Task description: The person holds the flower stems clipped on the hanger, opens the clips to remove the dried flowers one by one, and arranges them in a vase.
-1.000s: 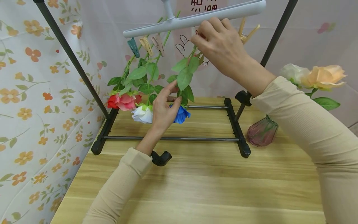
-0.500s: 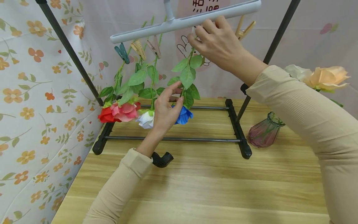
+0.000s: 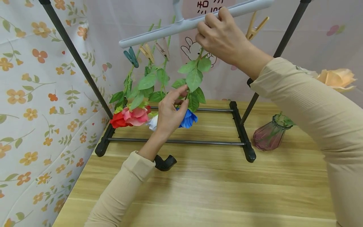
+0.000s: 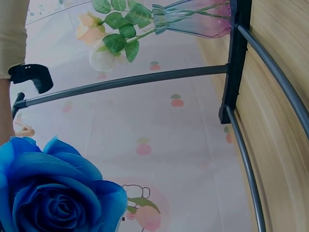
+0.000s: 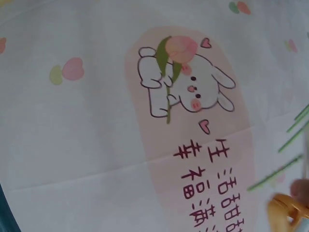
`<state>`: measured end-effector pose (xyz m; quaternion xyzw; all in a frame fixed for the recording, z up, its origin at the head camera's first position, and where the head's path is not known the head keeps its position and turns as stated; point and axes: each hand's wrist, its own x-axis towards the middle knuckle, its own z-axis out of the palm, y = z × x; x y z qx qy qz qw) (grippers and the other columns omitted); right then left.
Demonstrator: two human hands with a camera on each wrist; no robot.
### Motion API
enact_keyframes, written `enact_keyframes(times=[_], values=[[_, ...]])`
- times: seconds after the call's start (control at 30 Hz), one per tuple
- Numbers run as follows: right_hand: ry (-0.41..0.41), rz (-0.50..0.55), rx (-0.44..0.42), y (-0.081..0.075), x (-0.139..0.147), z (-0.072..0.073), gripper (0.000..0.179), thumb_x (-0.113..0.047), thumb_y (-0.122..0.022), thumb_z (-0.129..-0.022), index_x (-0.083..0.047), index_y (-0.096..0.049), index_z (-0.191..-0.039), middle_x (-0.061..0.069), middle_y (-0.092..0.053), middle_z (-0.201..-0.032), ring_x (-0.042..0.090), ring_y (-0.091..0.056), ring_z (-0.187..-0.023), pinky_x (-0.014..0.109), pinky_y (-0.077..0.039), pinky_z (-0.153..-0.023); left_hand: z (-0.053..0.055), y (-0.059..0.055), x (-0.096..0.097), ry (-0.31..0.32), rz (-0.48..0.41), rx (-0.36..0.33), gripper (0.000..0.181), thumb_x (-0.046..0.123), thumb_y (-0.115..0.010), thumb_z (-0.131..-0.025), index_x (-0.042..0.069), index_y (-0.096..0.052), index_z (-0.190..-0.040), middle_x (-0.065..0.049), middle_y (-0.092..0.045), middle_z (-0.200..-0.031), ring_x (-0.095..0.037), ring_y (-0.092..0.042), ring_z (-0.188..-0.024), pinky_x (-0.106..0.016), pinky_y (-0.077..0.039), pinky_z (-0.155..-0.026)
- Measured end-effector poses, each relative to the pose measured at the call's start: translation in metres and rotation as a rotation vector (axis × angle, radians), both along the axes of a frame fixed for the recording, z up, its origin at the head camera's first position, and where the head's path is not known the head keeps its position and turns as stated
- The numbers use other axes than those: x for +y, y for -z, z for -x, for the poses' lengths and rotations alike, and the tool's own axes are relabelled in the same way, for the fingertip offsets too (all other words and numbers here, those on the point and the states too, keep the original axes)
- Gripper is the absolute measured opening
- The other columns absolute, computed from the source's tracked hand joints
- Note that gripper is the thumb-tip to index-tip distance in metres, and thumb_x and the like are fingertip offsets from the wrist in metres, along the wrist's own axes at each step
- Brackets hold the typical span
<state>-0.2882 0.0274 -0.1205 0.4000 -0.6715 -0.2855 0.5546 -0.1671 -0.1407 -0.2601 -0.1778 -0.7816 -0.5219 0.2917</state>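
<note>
My left hand [image 3: 172, 110] pinches the leafy stem of a blue rose [image 3: 188, 118], which hangs head down. At the pale blue hanger [image 3: 158, 33], my right hand [image 3: 222, 36] curls its fingers against the bar. The blue rose's stem runs up into those fingers; the fingertips are hidden, and I cannot tell whether they also pinch a clip. To the left, a red rose [image 3: 120, 120], a pink rose [image 3: 136, 116] and a white rose [image 3: 153, 123] hang upside down below a teal clothespin [image 3: 131, 57], a yellow clothespin [image 3: 146, 53] and a beige clothespin [image 3: 163, 49].
Another yellow clothespin [image 3: 256, 26] hangs on the right part of the bar. A black rack frame [image 3: 239, 132] stands on the wooden table [image 3: 215, 189]. At right is a pink glass vase [image 3: 269, 135] with a peach rose [image 3: 337, 78]. A black elbow piece [image 3: 165, 163] sits near my left sleeve.
The hanger and its hanging roses swing left, then back right. Both hands keep their hold, my right hand rising slightly in view and my left shifting slightly right.
</note>
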Motion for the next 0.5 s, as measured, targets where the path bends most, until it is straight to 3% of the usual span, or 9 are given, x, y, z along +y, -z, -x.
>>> enact_keyframes(times=[0.2, 0.33, 0.5], values=[[0.007, -0.168, -0.145, -0.014, 0.004, -0.006, 0.019, 0.002, -0.05, -0.097, 0.002, -0.069, -0.095, 0.012, -0.062, -0.081, 0.026, -0.048, -0.08, 0.036, -0.042, -0.068, -0.003, -0.001, 0.0, -0.016, 0.04, -0.08, 0.037, -0.001, -0.061, -0.091, -0.001, -0.064, -0.127, -0.021, -0.067, -0.109, -0.033, -0.073, -0.091, -0.039, -0.059, -0.079], [0.047, -0.259, -0.174, -0.02, 0.004, -0.009, 0.015, 0.002, -0.055, -0.094, 0.002, -0.069, -0.098, 0.013, -0.063, -0.085, 0.026, -0.047, -0.081, 0.035, -0.042, -0.067, -0.003, -0.001, 0.0, -0.026, 0.058, -0.124, 0.038, 0.001, -0.061, -0.091, 0.002, -0.063, -0.129, -0.019, -0.068, -0.11, -0.032, -0.072, -0.091, -0.038, -0.059, -0.079], [0.066, -0.286, -0.174, -0.019, 0.005, -0.01, 0.012, 0.002, -0.057, -0.093, 0.003, -0.067, -0.1, 0.015, -0.064, -0.09, 0.027, -0.048, -0.084, 0.035, -0.042, -0.069, -0.002, 0.0, 0.0, -0.031, 0.077, -0.149, 0.039, 0.002, -0.062, -0.091, 0.003, -0.063, -0.129, -0.018, -0.068, -0.111, -0.03, -0.073, -0.091, -0.037, -0.059, -0.08]])
